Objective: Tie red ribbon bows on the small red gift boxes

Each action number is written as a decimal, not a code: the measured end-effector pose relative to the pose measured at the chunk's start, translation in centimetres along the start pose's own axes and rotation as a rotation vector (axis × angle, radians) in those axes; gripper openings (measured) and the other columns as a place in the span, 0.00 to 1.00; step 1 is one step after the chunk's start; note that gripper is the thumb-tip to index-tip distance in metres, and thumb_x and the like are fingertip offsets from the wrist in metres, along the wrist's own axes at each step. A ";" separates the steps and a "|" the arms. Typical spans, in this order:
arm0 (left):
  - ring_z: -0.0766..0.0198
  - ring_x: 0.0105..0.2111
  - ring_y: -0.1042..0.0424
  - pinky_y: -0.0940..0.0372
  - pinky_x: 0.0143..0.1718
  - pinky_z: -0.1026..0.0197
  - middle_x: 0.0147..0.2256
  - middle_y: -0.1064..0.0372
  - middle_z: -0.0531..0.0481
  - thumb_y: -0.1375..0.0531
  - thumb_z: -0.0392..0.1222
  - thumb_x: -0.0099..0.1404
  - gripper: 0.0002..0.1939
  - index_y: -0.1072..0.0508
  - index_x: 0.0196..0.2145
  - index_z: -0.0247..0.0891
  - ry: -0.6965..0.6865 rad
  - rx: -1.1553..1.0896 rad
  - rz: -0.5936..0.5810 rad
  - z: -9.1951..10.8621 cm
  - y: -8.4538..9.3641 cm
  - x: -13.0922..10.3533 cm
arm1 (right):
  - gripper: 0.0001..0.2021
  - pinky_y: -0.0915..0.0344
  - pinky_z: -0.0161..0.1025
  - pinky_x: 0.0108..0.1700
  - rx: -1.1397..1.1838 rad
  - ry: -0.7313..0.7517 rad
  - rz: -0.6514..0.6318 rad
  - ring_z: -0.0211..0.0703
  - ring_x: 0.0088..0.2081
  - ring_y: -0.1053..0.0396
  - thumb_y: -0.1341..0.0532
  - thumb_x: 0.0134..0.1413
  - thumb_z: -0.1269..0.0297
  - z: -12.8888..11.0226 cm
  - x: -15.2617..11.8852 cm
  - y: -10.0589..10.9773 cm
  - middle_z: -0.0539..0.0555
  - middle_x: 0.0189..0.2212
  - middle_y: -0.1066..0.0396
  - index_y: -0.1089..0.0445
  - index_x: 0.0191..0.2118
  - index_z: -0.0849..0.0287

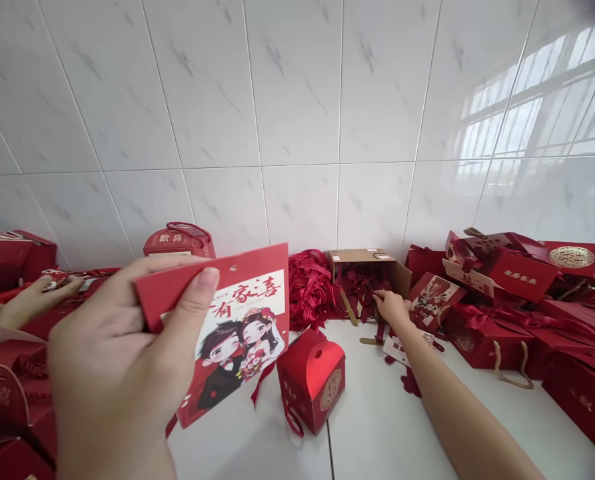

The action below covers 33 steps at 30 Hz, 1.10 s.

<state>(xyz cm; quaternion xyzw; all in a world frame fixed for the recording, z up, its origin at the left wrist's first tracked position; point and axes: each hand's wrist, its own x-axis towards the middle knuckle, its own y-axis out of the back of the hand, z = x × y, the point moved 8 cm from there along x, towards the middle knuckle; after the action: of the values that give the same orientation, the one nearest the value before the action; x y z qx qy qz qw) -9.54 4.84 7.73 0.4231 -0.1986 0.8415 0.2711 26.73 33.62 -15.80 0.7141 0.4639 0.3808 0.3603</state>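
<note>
In the left foreground my left hand [127, 360] grips a flat-looking red paper gift bag [250, 340] between thumb and fingers. The bag bears a cartoon bride and groom, with a small punched hole near its top. My right hand [393, 308] reaches to the front of an open cardboard box [360, 256] lying against the wall. Its fingers are bent together among dark red pieces [360, 283] inside; what they pinch, if anything, is hidden. A small red box [311, 383] with a round gold emblem and a rope handle stands on the table between my hands.
Red ribbons [310, 287] are heaped left of the cardboard box. Several red gift boxes [502, 280] crowd the right side, and more red boxes [7, 393] fill the left. Another person's hand [37, 300] is at the far left. A tiled wall [297, 120] closes the back.
</note>
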 end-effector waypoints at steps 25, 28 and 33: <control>0.69 0.21 0.34 0.38 0.21 0.69 0.21 0.31 0.56 0.33 0.40 0.50 0.06 0.25 0.27 0.37 -0.039 0.033 -0.136 1.4 -3.3 -1.7 | 0.16 0.32 0.49 0.48 0.123 0.009 -0.167 0.46 0.47 0.31 0.42 0.61 0.59 0.4 0.6 -1.2 0.57 0.49 0.33 0.34 0.51 0.62; 0.69 0.20 0.34 0.39 0.19 0.69 0.20 0.32 0.56 0.34 0.40 0.49 0.06 0.25 0.26 0.37 -0.038 0.032 -0.139 1.1 -3.6 -1.6 | 0.15 0.32 0.49 0.48 0.119 0.035 -0.159 0.46 0.46 0.31 0.41 0.61 0.59 -0.1 0.4 -0.9 0.57 0.48 0.32 0.34 0.50 0.62; 0.72 0.17 0.37 0.42 0.15 0.71 0.16 0.36 0.58 0.35 0.40 0.52 0.05 0.27 0.23 0.37 -0.025 0.021 -0.202 1.7 -4.2 -1.9 | 0.14 0.31 0.47 0.46 0.193 0.084 -0.127 0.44 0.44 0.30 0.42 0.61 0.60 -0.8 0.1 -0.2 0.56 0.46 0.31 0.33 0.49 0.62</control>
<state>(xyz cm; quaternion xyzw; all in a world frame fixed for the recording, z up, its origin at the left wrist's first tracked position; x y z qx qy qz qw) -4.94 6.64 7.54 0.4540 -0.1496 0.8067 0.3476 25.92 33.91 -15.60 0.6982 0.5572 0.3403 0.2936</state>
